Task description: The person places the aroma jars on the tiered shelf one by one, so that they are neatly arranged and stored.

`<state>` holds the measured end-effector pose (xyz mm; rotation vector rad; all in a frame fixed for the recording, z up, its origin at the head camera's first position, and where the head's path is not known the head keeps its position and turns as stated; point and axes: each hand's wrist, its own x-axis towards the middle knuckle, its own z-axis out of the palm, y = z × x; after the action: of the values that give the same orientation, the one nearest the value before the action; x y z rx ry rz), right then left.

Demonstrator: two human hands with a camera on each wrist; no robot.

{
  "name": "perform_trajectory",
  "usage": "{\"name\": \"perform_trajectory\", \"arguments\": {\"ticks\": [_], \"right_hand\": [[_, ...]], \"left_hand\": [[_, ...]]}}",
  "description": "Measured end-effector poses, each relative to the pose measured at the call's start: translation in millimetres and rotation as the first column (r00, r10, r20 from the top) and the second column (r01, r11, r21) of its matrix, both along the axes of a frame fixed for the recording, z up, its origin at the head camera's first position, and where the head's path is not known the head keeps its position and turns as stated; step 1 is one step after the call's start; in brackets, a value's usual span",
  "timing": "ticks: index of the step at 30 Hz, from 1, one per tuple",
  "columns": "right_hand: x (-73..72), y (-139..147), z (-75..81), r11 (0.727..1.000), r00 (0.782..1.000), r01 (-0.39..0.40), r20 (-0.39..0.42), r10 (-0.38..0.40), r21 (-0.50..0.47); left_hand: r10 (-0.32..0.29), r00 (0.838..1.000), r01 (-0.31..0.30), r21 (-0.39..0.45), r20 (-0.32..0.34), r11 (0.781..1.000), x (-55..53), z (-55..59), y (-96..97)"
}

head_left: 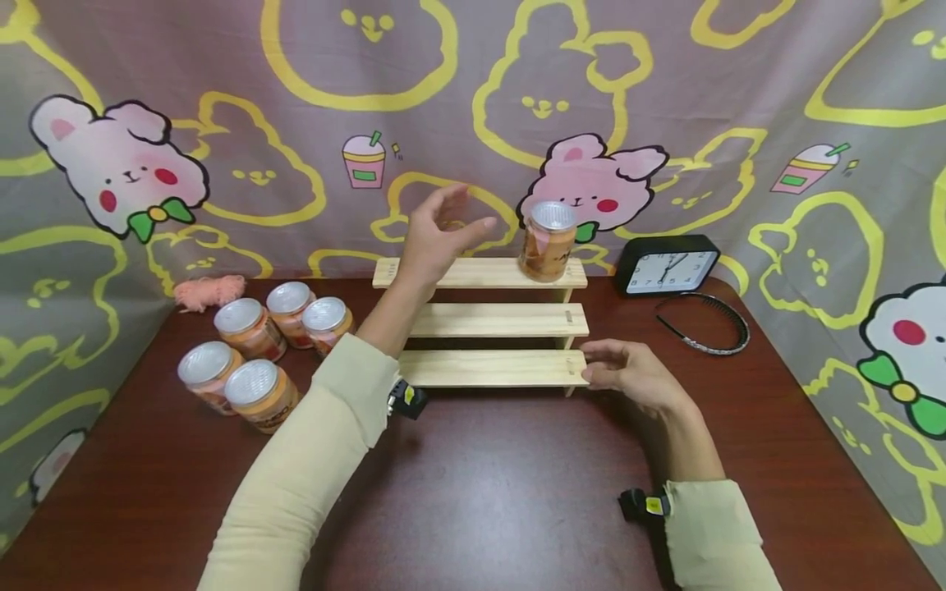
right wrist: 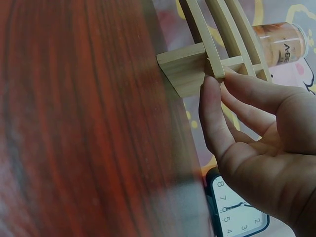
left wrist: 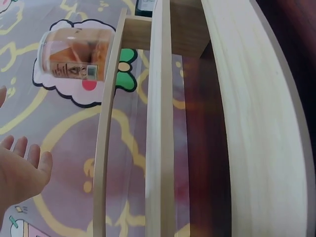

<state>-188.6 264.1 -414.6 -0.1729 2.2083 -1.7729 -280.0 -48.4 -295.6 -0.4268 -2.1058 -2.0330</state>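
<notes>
One can [head_left: 547, 250] is set atop the wooden rack [head_left: 480, 368], five cans [head_left: 254, 332] seemingly unplaced, the left grip [head_left: 438, 238] spread empty, the rack's end pinched by the right grip [head_left: 634, 376].

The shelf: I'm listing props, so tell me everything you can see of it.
The shelf is pale and looks wooden: three planks stepped on side supports, the back one highest. It stands upright on the table. One can stands on the top plank, towards the right; the right hand pinches the lowest plank's right end.
</notes>
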Motion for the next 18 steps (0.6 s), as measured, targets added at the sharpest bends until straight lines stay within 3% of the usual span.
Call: {"name": "perform_trajectory", "arguments": {"ticks": [13, 18], "right_hand": [[0.2, 0, 2.0, 0.999, 1.0, -0.001, 0.013, 0.0, 0.035], [-0.1, 0, 1.1, 1.0, 1.0, 0.004, 0.009, -0.005, 0.027]], "left_hand": [[0.029, 0.999, -0.031, 0.068, 0.028, 0.997, 12.5, 3.3, -29.7], [0.046, 0.998, -0.048, 0.036, 0.036, 0.998, 18.9, 5.0, -40.3]]}}
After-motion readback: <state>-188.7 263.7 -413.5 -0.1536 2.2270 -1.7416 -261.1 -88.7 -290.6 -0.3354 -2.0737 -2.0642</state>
